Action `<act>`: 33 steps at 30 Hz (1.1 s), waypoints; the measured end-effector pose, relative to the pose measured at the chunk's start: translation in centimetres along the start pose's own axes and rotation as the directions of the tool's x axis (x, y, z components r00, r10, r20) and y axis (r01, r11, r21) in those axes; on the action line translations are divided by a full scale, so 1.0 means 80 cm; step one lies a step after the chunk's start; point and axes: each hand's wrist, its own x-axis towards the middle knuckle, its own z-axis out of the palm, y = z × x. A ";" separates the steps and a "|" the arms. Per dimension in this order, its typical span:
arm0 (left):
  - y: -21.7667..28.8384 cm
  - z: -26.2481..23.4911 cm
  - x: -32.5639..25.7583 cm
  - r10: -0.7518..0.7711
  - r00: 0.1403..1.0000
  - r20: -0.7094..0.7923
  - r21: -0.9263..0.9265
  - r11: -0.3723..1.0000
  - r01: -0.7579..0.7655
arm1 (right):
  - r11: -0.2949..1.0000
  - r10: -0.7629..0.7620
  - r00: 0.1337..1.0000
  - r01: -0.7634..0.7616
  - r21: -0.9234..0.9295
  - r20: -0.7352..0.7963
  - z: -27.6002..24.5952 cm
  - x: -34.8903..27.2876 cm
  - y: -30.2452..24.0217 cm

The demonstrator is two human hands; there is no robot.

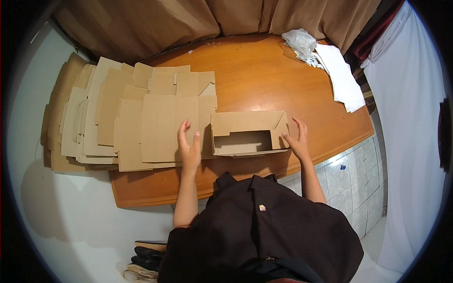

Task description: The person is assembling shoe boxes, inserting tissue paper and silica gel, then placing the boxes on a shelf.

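A brown cardboard box (247, 120), folded into shape, stands on the wooden table in front of me. Its near side has a wide cut-out through which the inside shows. To the left of the box is my left hand (189, 144), fingers apart and holding nothing, over the flattened cardboard sheets (163, 127). My right hand (297, 139) is at the box's right end, thumb and fingers spread. Its thumb is close to the box's edge; whether it touches I cannot tell.
Flattened cardboard pieces (106, 106) lie overlapping across the table's left side, against the wall. A crumpled clear plastic bag (300, 43) and white paper sheets (340, 78) lie at the far right of the wooden table (250, 75). Brown curtains (155, 21) hang behind it.
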 end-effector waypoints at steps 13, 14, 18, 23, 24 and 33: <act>0.018 0.040 0.028 -0.042 0.932 0.360 0.001 0.999 0.045 | 0.559 -0.014 0.869 0.417 -0.717 0.495 0.020 0.042 -0.087; 0.007 0.044 0.025 -0.042 0.933 0.359 0.001 0.999 0.045 | 0.558 -0.015 0.868 0.419 -0.716 0.496 0.024 0.040 -0.082; -0.012 0.045 0.021 -0.047 0.883 0.466 -0.141 0.982 0.127 | 0.646 -0.059 0.841 0.443 -0.622 0.538 0.032 0.034 -0.067; -0.018 0.037 0.029 -0.029 0.825 0.565 -0.131 0.984 0.124 | 0.794 0.020 0.841 0.315 -0.520 0.540 0.028 0.032 -0.062; -0.023 0.035 0.032 0.039 0.818 0.574 -0.179 0.981 0.078 | 0.841 0.059 0.836 0.254 -0.479 0.546 0.026 0.035 -0.055; -0.036 0.030 0.063 -0.041 0.707 0.706 -0.072 0.989 0.130 | 0.959 0.009 0.828 0.151 -0.239 0.560 0.001 0.025 -0.032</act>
